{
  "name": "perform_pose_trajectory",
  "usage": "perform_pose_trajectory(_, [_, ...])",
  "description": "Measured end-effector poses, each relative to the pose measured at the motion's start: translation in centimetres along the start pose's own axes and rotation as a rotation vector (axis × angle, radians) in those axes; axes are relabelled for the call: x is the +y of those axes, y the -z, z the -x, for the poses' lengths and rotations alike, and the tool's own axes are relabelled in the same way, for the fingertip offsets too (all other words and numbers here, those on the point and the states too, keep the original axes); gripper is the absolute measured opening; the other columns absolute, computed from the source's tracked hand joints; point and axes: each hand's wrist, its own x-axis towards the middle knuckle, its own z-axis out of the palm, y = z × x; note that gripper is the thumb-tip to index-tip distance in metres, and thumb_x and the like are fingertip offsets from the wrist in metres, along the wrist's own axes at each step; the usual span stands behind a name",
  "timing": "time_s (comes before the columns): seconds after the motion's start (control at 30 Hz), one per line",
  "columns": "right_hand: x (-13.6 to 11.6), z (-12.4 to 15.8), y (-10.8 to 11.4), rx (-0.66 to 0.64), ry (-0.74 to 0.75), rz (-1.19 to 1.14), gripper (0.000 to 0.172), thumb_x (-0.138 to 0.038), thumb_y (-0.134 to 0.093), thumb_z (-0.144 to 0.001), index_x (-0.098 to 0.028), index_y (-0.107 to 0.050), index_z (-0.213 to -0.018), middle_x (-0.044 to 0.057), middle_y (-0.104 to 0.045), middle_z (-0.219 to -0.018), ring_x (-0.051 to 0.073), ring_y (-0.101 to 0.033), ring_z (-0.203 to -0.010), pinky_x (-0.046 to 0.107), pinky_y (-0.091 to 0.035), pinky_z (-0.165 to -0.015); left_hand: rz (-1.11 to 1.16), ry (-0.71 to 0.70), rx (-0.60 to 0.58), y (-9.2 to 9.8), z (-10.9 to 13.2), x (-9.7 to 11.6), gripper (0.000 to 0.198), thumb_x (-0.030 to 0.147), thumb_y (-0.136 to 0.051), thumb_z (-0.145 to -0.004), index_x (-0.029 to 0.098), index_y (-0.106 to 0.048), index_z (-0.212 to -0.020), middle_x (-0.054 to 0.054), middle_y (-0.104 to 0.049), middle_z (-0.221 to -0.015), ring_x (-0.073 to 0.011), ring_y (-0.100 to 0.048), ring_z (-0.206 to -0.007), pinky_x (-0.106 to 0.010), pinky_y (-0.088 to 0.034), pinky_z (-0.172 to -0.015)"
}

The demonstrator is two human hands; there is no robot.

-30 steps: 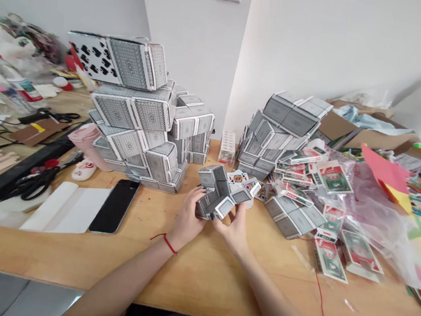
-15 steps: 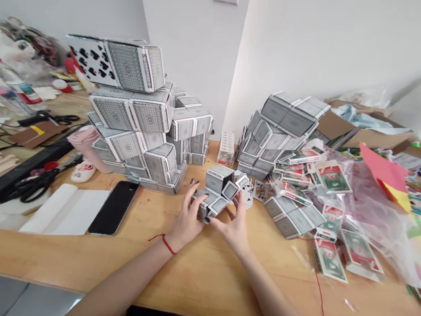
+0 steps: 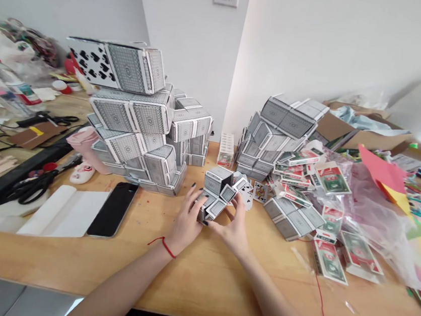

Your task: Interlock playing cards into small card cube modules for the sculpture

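Between my hands sits a small structure of folded playing cards (image 3: pixel 213 184), made of joined boxes with grey patterned backs and some flaps sticking out. My left hand (image 3: pixel 187 221) grips its left side, fingers curled over the near box. On the right, my right hand (image 3: pixel 233 226) holds it with thumb at the lower edge and fingers at the right flaps; some fingertips are hidden behind it. Loose face-up playing cards (image 3: pixel 260 191) lie just behind my right hand. A red string bracelet (image 3: pixel 167 247) circles my left wrist.
A tall stack of card boxes (image 3: pixel 132 113) stands at left, another stack (image 3: pixel 274 130) at back right. A black phone (image 3: pixel 112 209) and white paper (image 3: pixel 63 212) lie left. Card packs (image 3: pixel 330 260), a card block (image 3: pixel 293 218) and a plastic bag (image 3: pixel 375 212) spread right.
A flap on the near box of the card structure now shows its patterned face where a dark gap was. Both hands stay around the structure, with the left fingers slightly shifted.
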Motion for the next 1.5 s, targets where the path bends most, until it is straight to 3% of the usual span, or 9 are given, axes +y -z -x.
perform_pose_trajectory(0.1, [-0.2,-0.1,0.1,-0.035,-0.04,-0.132,0.108,-0.043,-0.079,-0.052,-0.028,-0.013,-0.137,0.014,-0.024,-0.139,0.03,-0.038,-0.123,0.046,-0.042,-0.094,-0.046,-0.04,0.018,0.1,0.0,0.0,0.055,0.008,-0.054,-0.075,0.025,-0.036,-0.125,-0.011,-0.04,-0.131,-0.0291,-0.028,-0.131,-0.052,-0.036,-0.102])
perform_pose_trajectory(0.2, [-0.5,-0.2,0.4,-0.132,-0.131,-0.325,0.101,-0.048,-0.072,-0.06,-0.034,-0.009,-0.137,0.013,-0.022,-0.142,0.027,-0.055,-0.107,0.043,-0.05,-0.083,-0.094,-0.081,0.04,0.1,0.0,0.1,0.052,0.011,-0.055,-0.076,0.024,-0.038,-0.124,-0.012,-0.042,-0.13,-0.029,-0.029,-0.13,-0.05,-0.037,-0.101])
perform_pose_trajectory(0.33, [-0.9,-0.3,0.4,-0.177,-0.248,-0.441,0.066,-0.052,-0.043,-0.083,-0.038,-0.007,-0.136,0.009,-0.041,-0.134,0.021,-0.065,-0.085,0.035,-0.055,-0.063,-0.151,-0.136,0.073,-0.1,0.4,0.0,0.054,0.004,-0.05,-0.076,0.025,-0.04,-0.124,-0.011,-0.043,-0.129,-0.0274,-0.033,-0.129,-0.047,-0.041,-0.099])
perform_pose_trajectory(0.4, [-1.1,-0.3,0.3,-0.163,-0.297,-0.441,0.058,-0.047,-0.036,-0.087,-0.037,-0.007,-0.136,0.008,-0.05,-0.127,0.019,-0.065,-0.082,0.032,-0.054,-0.059,-0.182,-0.167,0.085,-0.2,0.6,-0.1,0.057,-0.001,-0.047,-0.074,0.025,-0.041,-0.124,-0.011,-0.043,-0.129,-0.0262,-0.035,-0.128,-0.043,-0.042,-0.098])
perform_pose_trajectory(0.53, [-1.7,-0.3,0.2,-0.128,-0.376,-0.582,0.06,-0.041,-0.048,-0.083,-0.038,-0.015,-0.134,0.005,-0.057,-0.119,0.02,-0.064,-0.085,0.03,-0.052,-0.062,-0.245,-0.205,0.092,-0.3,0.8,-0.2,0.059,-0.004,-0.047,-0.07,0.022,-0.042,-0.123,-0.013,-0.042,-0.129,-0.0252,-0.038,-0.126,-0.039,-0.044,-0.097])
perform_pose_trajectory(0.67, [-2.4,-0.4,0.4,-0.075,-0.465,-0.808,0.062,-0.034,-0.064,-0.073,-0.043,-0.029,-0.124,-0.004,-0.062,-0.105,0.016,-0.063,-0.083,0.028,-0.05,-0.065,-0.258,-0.155,0.052,-0.2,0.8,-0.1,0.06,-0.005,-0.047,-0.069,0.02,-0.041,-0.123,-0.015,-0.036,-0.134,-0.0249,-0.039,-0.125,-0.037,-0.045,-0.095])
perform_pose_trajectory(0.8, [-2.8,-0.3,0.6,-0.066,-0.519,-0.874,0.056,-0.032,-0.068,-0.07,-0.043,-0.037,-0.116,-0.005,-0.062,-0.1,0.015,-0.062,-0.08,0.026,-0.049,-0.065,-0.243,-0.109,0.01,-0.2,0.8,0.0,0.063,-0.004,-0.047,-0.068,0.021,-0.038,-0.125,-0.015,-0.032,-0.137,-0.0259,-0.037,-0.127,-0.038,-0.044,-0.095])
perform_pose_trajectory(1.1, [-2.6,-0.5,0.5,-0.068,-0.52,-0.857,0.06,-0.033,-0.067,-0.071,-0.04,-0.034,-0.12,-0.004,-0.062,-0.099,0.016,-0.061,-0.08,0.029,-0.048,-0.069,-0.219,-0.049,-0.065,-0.2,0.8,-0.2,0.066,-0.003,-0.048,-0.067,0.021,-0.035,-0.127,-0.015,-0.031,-0.137,-0.0274,-0.035,-0.127,-0.039,-0.044,-0.095])
perform_pose_trajectory(1.5, [-2.4,-0.4,0.4,-0.059,-0.509,-0.835,0.06,-0.034,-0.065,-0.073,-0.039,-0.03,-0.121,-0.002,-0.06,-0.103,0.016,-0.061,-0.084,0.03,-0.049,-0.071,-0.196,-0.041,-0.071,-0.3,1.0,-0.2,0.066,-0.002,-0.048,-0.069,0.022,-0.034,-0.129,-0.014,-0.029,-0.139,-0.0267,-0.034,-0.128,-0.039,-0.043,-0.097])
